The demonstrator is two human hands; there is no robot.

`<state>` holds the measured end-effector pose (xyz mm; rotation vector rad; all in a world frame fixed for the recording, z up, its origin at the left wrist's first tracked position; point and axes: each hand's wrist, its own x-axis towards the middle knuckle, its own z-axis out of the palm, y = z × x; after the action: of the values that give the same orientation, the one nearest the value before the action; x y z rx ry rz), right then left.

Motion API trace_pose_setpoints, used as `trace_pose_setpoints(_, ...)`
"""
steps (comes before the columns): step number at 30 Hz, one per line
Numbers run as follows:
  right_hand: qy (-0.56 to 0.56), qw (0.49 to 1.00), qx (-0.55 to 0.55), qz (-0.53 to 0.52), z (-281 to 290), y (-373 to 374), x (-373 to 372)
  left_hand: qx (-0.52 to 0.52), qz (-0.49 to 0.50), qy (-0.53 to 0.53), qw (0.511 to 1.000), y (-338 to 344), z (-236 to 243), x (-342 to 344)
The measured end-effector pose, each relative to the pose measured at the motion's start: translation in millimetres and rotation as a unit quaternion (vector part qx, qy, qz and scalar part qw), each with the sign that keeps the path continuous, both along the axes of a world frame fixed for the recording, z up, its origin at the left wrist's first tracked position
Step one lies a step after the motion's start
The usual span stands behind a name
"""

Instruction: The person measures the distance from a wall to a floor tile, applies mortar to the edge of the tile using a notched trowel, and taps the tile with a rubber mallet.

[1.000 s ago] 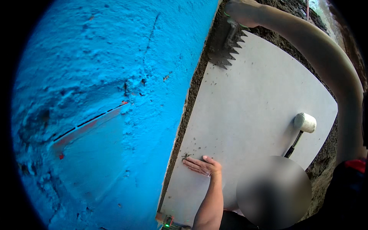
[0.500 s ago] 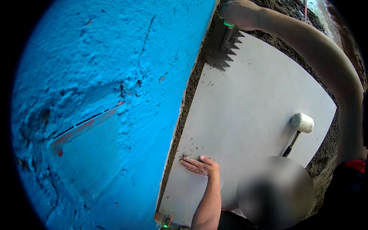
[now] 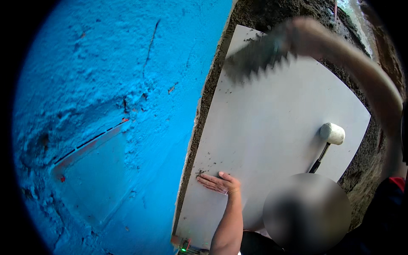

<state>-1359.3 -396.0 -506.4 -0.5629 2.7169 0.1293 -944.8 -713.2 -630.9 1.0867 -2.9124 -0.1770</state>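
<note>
A large pale grey tile [image 3: 272, 119] lies in dark mortar, specks of grit along its left side. My left hand [image 3: 219, 182] rests flat on its lower left, fingers stretched toward that edge. Up at the tile's far end, my right hand [image 3: 299, 36] grips a notched trowel [image 3: 257, 59]; both are smeared by motion, and the toothed blade is angled over the tile's top left. A white-headed mallet [image 3: 332, 133] with a black handle lies on the tile's right half.
A rough blue-painted wall [image 3: 106, 72] fills the left, with a recessed panel [image 3: 89, 174]. Dark mortar [image 3: 267, 12] borders the tile. A small device with a green light [image 3: 183, 245] sits at the bottom edge. A blurred disc covers part of the lower middle.
My right hand and trowel have moved down and rightward, exposing the tile's top left corner. My left hand stays on the tile; the whole view has shifted slightly.
</note>
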Motion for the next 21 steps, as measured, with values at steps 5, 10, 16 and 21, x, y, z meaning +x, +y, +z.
trace_pose_setpoints(5, -0.202, 0.977, -0.07, -0.026, -12.7, -44.7, 65.9, -0.019, 0.008, -0.005, 1.0, -7.5, 1.1, 4.7)
trace_pose_setpoints(10, -0.06, 0.936, -0.208, -0.278, -62.2, 98.3, 12.5, 0.003, -0.008, -0.002, 1.0, 2.9, -9.7, 6.8)
trace_pose_setpoints(16, -0.054, 0.971, -0.109, -0.206, 7.1, 99.8, 111.5, 0.029, -0.003, -0.011, 0.999, 2.7, -5.6, -1.9)
trace_pose_setpoints(21, -0.215, 0.949, -0.173, -0.15, 61.0, -9.2, 221.0, 0.001, 0.01, -0.036, 0.999, -14.6, -6.1, 13.4)
